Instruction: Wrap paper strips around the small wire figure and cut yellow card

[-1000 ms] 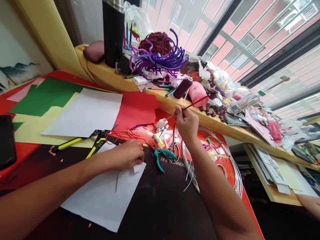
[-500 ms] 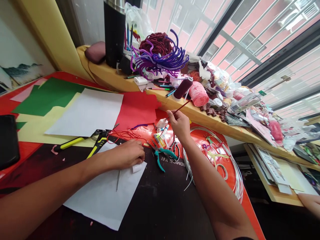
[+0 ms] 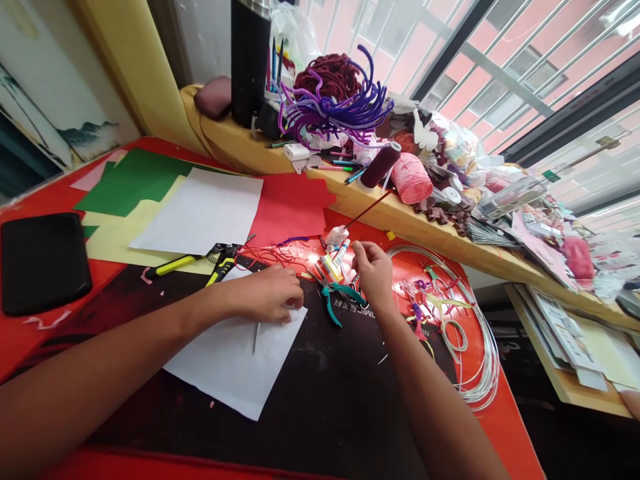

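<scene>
My left hand (image 3: 267, 297) lay curled, knuckles up, on the far corner of the near white sheet of paper (image 3: 233, 357), fingertips pressed down at its edge. What, if anything, they pinched I could not tell. My right hand (image 3: 373, 270) was closed in a pinch on the near end of a thin dark-red stick (image 3: 367, 209). The stick's long axis ran from that hand up and away to the right, toward the yellow wooden ledge (image 3: 425, 230). It lay wholly on my right hand's side, with my left hand well apart from it.

Between my hands lay the teal-handled pliers (image 3: 336, 293), just left of my right wrist, with small glue tubes (image 3: 336, 257) just beyond them. On the paper near my left hand lay a short grey wire piece (image 3: 255, 338). To the right of my right arm a coil of silver wire (image 3: 475, 333) ringed the red mat.

Farther left lay yellow-handled cutters (image 3: 193, 263), a tangle of red cord (image 3: 265, 257), a second white sheet (image 3: 203, 212) over red, yellow and green papers, and a flat black pouch (image 3: 43, 260).

On the far ledge stood a tall black flask (image 3: 250, 60). Beside it a cup, mostly hidden, held blue pens (image 3: 274, 63). A bunch of purple pipe cleaners (image 3: 340, 113), a maroon thread spool (image 3: 380, 165) and a pink yarn roll (image 3: 411, 179) crowded to the right.
</scene>
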`<move>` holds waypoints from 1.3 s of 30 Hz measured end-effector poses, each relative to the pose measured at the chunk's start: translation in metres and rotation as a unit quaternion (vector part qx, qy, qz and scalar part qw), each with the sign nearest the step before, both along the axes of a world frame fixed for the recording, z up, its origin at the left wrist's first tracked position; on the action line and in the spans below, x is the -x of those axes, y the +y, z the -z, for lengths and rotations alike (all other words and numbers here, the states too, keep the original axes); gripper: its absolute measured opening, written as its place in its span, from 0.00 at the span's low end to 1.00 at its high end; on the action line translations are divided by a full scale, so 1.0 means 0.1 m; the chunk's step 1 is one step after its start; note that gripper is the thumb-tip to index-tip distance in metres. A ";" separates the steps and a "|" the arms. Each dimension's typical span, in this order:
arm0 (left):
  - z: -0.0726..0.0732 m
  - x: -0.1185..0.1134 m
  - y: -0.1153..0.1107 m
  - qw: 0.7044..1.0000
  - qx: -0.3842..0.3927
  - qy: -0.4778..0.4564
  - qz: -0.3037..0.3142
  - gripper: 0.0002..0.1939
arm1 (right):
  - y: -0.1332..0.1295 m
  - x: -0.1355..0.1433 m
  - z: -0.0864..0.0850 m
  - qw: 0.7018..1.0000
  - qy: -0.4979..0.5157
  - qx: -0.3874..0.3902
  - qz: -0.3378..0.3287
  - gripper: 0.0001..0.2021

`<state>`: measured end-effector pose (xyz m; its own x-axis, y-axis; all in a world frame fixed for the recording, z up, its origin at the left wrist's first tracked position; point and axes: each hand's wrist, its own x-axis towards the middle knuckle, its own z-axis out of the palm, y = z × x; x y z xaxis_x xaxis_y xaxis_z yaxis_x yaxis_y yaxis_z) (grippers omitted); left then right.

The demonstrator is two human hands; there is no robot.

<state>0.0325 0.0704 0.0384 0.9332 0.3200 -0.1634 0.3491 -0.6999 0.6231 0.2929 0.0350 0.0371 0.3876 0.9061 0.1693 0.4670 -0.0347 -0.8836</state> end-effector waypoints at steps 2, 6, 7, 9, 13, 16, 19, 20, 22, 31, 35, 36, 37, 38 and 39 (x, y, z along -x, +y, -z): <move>-0.03 0.04 -0.02 1.000 -0.009 0.004 0.013 0.16 | -0.23 0.10 0.04 1.000 0.001 0.017 -0.019 0.21; -0.03 0.08 -0.07 0.999 -0.025 0.007 0.020 0.23 | -0.62 0.34 0.13 0.996 0.036 0.045 -0.063 0.20; -0.03 0.07 -0.08 0.999 -0.027 0.009 0.020 0.22 | -0.69 0.39 0.15 0.996 0.040 0.045 -0.073 0.19; -0.01 0.07 -0.09 0.999 -0.031 0.015 0.015 0.21 | -0.81 0.49 0.19 0.995 0.027 0.030 -0.092 0.18; 0.01 0.08 -0.11 0.999 -0.038 0.012 -0.006 0.16 | -0.95 0.62 0.25 0.992 -0.005 0.011 -0.126 0.15; 0.01 0.14 -0.11 0.998 -0.021 -0.029 -0.043 0.14 | -1.04 0.66 0.30 0.991 -0.021 0.003 -0.131 0.14; 0.00 0.25 -0.12 0.990 0.044 -0.082 -0.106 0.14 | -1.12 0.67 0.36 0.992 -0.030 -0.025 -0.122 0.13; -0.01 0.29 -0.13 0.984 0.073 -0.095 -0.132 0.15 | -1.14 0.67 0.38 0.991 -0.035 -0.033 -0.122 0.12; -0.04 0.38 -0.16 0.969 0.120 -0.111 -0.183 0.19 | -1.19 0.68 0.41 0.990 -0.050 -0.046 -0.122 0.10; -0.04 0.45 -0.43 0.959 0.145 -0.084 -0.230 0.27 | -1.30 0.78 0.42 0.980 -0.110 -0.079 -0.144 0.11; 0.07 0.41 -0.51 0.969 0.111 -0.067 -0.212 0.26 | -1.32 0.76 0.40 0.981 -0.113 -0.084 -0.131 0.10; 0.09 0.40 -0.53 0.970 0.104 -0.065 -0.209 0.26 | -1.32 0.76 0.40 0.982 -0.113 -0.083 -0.130 0.10; 0.11 0.40 -0.54 0.971 0.098 -0.064 -0.207 0.27 | -1.33 0.76 0.40 0.981 -0.112 -0.083 -0.132 0.09; 0.12 0.40 -0.55 0.972 0.096 -0.063 -0.206 0.27 | -1.33 0.76 0.39 0.981 -0.111 -0.083 -0.136 0.09; 0.13 0.40 -0.56 0.972 0.096 -0.063 -0.205 0.27 | -1.33 0.76 0.39 0.980 -0.112 -0.083 -0.142 0.09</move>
<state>-0.0073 0.0142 0.0252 0.7506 0.6437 -0.1491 0.4856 -0.3845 0.7851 0.2171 -0.0984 -0.0019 0.0605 0.9247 0.3759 0.6191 0.2607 -0.7408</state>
